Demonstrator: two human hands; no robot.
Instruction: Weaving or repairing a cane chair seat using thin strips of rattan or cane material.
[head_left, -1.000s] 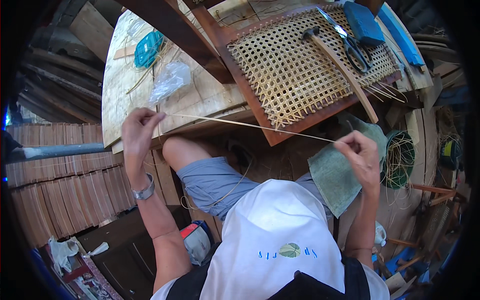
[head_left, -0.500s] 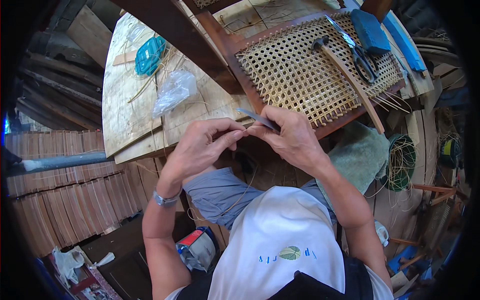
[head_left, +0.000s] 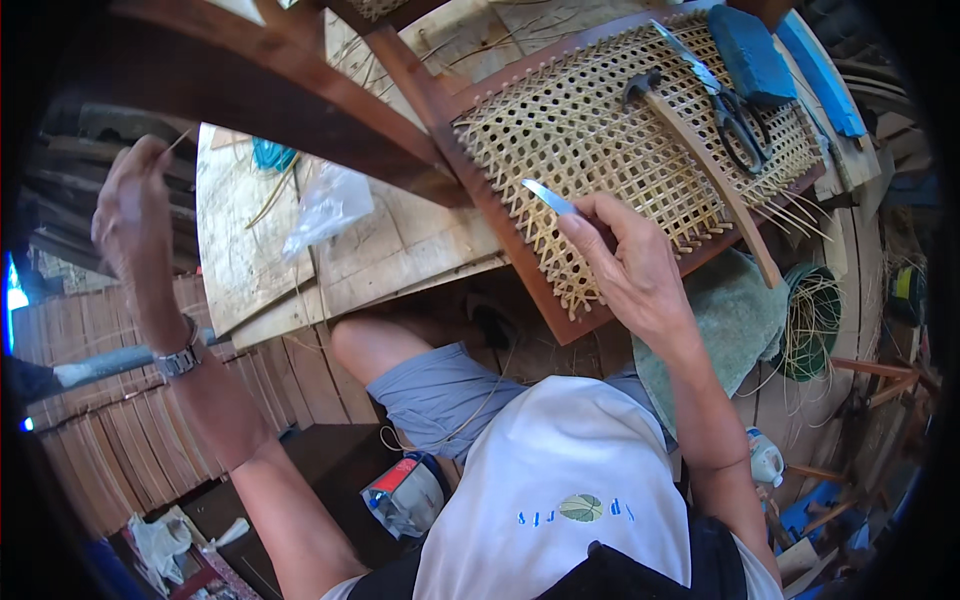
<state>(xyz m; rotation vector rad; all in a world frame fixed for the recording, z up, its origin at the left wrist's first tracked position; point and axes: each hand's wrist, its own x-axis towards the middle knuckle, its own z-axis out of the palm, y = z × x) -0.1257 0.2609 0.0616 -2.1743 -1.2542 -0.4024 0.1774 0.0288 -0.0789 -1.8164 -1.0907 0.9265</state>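
Note:
My right hand (head_left: pixel 630 265) is closed around a small knife (head_left: pixel 550 197), whose bare blade points up and left over the near left corner of the woven cane seat (head_left: pixel 590 140). Far out to the left, my left hand (head_left: pixel 132 215) is raised past the edge of the wooden table (head_left: pixel 270 290). Its fingers are pinched, somewhat blurred, and a thin cane strand (head_left: pixel 181 139) sticks out of them. On the seat lie a hammer (head_left: pixel 700 160), a pair of scissors (head_left: pixel 735 125) and a blue block (head_left: pixel 750 55).
A dark wooden chair part (head_left: pixel 300 110) slants across the table's upper left. A clear plastic bag (head_left: pixel 330 205) lies beside it. A green cloth (head_left: pixel 715 320) hangs over my right knee, near a bucket of cane strands (head_left: pixel 815 310). Stacked wooden slats (head_left: pixel 140 440) stand at the left.
My hands have parted: the left swung far left and up, while the right, still holding the knife, shifted slightly right. The chair seat has shifted slightly toward me at its near corner.

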